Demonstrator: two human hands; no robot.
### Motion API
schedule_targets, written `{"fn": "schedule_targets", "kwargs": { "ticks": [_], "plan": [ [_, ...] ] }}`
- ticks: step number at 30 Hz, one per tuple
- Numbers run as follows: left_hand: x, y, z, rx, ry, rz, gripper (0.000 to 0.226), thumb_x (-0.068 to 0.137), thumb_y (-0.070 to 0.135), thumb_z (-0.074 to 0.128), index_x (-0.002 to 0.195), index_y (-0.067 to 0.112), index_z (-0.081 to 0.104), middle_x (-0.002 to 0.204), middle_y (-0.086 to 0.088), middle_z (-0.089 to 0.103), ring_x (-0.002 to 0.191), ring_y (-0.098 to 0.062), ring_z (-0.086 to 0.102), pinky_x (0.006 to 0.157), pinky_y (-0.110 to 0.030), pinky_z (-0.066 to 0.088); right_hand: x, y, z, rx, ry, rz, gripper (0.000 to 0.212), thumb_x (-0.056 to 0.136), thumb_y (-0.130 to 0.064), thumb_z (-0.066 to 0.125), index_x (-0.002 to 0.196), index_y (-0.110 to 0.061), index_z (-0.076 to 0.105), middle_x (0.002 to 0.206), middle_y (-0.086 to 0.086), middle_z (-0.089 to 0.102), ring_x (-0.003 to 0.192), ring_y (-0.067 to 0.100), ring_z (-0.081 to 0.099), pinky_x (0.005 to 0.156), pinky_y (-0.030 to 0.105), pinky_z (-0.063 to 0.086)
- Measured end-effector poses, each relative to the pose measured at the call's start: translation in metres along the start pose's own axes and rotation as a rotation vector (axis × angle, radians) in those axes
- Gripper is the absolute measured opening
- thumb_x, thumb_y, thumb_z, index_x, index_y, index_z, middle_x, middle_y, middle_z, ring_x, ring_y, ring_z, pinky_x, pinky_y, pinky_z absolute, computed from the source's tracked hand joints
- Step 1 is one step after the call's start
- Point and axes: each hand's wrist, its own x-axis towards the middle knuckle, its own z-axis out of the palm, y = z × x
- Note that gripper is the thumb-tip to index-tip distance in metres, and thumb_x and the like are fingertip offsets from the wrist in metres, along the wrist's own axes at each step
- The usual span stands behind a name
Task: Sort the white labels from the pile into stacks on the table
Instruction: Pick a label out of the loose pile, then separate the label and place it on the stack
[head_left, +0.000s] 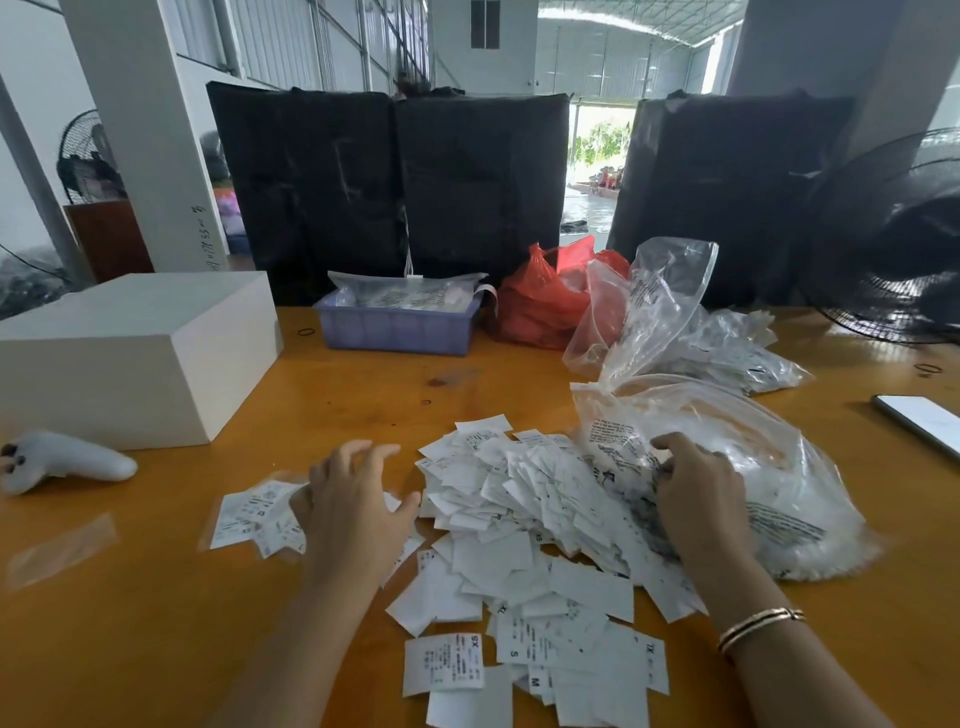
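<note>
A loose pile of white labels (524, 525) with printed size letters spreads over the middle of the orange table (156, 623). My left hand (353, 509) hovers over the pile's left edge with fingers spread and relaxed, holding nothing. A few labels (254, 512) lie apart just left of that hand. My right hand (696, 493) rests on the pile's right side, its fingers curled against the mouth of a clear plastic bag (727, 457) with printed text; whether it grips the bag or labels is unclear.
A white box (135, 358) stands at the left, a white controller (62, 462) before it. Behind the pile are a purple tray (395, 327), a red bag (540, 306) and more clear bags (727, 348). A phone (919, 421) lies at the right, beside a black fan (904, 244).
</note>
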Motion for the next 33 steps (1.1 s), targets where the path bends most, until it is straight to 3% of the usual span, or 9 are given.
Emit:
{"fn": "schedule_targets", "kwargs": {
  "ticks": [7, 10, 14, 17, 23, 26, 28, 30, 33],
  "plan": [
    [-0.004, 0.008, -0.002, -0.066, 0.020, 0.068, 0.040, 0.081, 0.038, 0.070, 0.120, 0.029, 0.061, 0.131, 0.002, 0.052, 0.124, -0.023, 0.041, 0.096, -0.042, 0.032, -0.003, 0.002, 0.000, 0.142, 0.207, -0.111, 0.028, 0.086, 0.005, 0.059, 0.108, -0.009, 0.068, 0.092, 0.011, 0.070, 0.102, 0.032, 0.051, 0.082, 0.031, 0.025],
    [-0.008, 0.015, -0.003, -0.176, 0.034, 0.176, 0.031, 0.083, 0.032, 0.070, 0.113, 0.027, 0.065, 0.124, 0.007, 0.055, 0.120, -0.021, 0.042, 0.093, -0.037, 0.030, -0.011, -0.013, -0.007, 0.359, 0.254, -0.215, 0.025, 0.086, 0.001, 0.063, 0.103, -0.017, 0.069, 0.087, 0.004, 0.070, 0.086, 0.015, 0.056, 0.078, 0.027, 0.041],
    [-0.015, 0.029, -0.010, -0.661, -0.250, 0.238, 0.022, 0.087, 0.056, 0.053, 0.105, 0.045, 0.059, 0.111, 0.032, 0.056, 0.110, 0.007, 0.046, 0.090, -0.017, 0.037, -0.032, -0.044, -0.014, 1.124, -0.088, 0.009, 0.025, 0.087, -0.001, 0.060, 0.096, -0.024, 0.067, 0.077, -0.003, 0.069, 0.065, 0.005, 0.062, 0.059, 0.016, 0.052],
    [-0.020, 0.036, -0.011, -0.992, -0.564, 0.137, 0.047, 0.079, 0.065, 0.044, 0.114, 0.038, 0.060, 0.105, 0.023, 0.066, 0.101, 0.002, 0.060, 0.079, -0.013, 0.047, -0.050, -0.060, -0.006, 1.492, -0.356, 0.161, 0.027, 0.083, 0.003, 0.060, 0.099, -0.017, 0.068, 0.079, 0.004, 0.070, 0.069, 0.015, 0.066, 0.061, 0.020, 0.053],
    [-0.022, 0.041, -0.009, -1.178, -0.742, -0.006, 0.041, 0.082, 0.057, 0.059, 0.104, 0.025, 0.072, 0.081, 0.004, 0.071, 0.081, -0.013, 0.067, 0.069, -0.022, 0.050, -0.064, -0.071, 0.005, 1.508, -0.506, 0.162, 0.029, 0.087, 0.004, 0.058, 0.096, -0.019, 0.072, 0.090, 0.011, 0.073, 0.080, 0.023, 0.071, 0.066, 0.025, 0.055],
    [-0.020, 0.040, -0.009, -1.158, -0.672, -0.048, 0.014, 0.079, 0.033, 0.070, 0.083, 0.020, 0.073, 0.074, 0.001, 0.071, 0.068, -0.008, 0.065, 0.060, -0.017, 0.049, -0.063, -0.070, 0.008, 1.488, -0.508, 0.170, 0.029, 0.089, 0.002, 0.057, 0.091, -0.022, 0.074, 0.092, 0.011, 0.073, 0.078, 0.022, 0.070, 0.063, 0.023, 0.054],
    [-0.019, 0.039, -0.008, -1.107, -0.586, -0.083, 0.004, 0.084, 0.019, 0.070, 0.081, 0.018, 0.070, 0.071, 0.001, 0.072, 0.064, -0.006, 0.064, 0.057, -0.014, 0.048, -0.062, -0.069, 0.008, 1.494, -0.520, 0.188, 0.015, 0.088, -0.015, 0.062, 0.098, -0.019, 0.071, 0.096, 0.012, 0.073, 0.079, 0.025, 0.070, 0.064, 0.026, 0.055],
    [-0.017, 0.037, -0.007, -1.061, -0.512, -0.111, 0.002, 0.085, 0.016, 0.070, 0.083, 0.016, 0.069, 0.070, 0.003, 0.072, 0.061, -0.003, 0.063, 0.055, -0.013, 0.047, -0.061, -0.069, 0.008, 1.426, -0.560, 0.181, 0.032, 0.080, -0.037, 0.065, 0.105, -0.016, 0.068, 0.094, 0.012, 0.073, 0.075, 0.025, 0.069, 0.063, 0.028, 0.055],
    [-0.016, 0.034, -0.007, -1.051, -0.455, -0.141, 0.002, 0.085, 0.017, 0.070, 0.083, 0.016, 0.068, 0.072, 0.002, 0.072, 0.062, -0.005, 0.064, 0.058, -0.018, 0.049, -0.062, -0.069, 0.009, 1.113, -0.582, 0.091, 0.026, 0.085, -0.030, 0.066, 0.106, -0.014, 0.067, 0.082, 0.005, 0.073, 0.065, 0.015, 0.067, 0.060, 0.023, 0.054]
  ]
}}
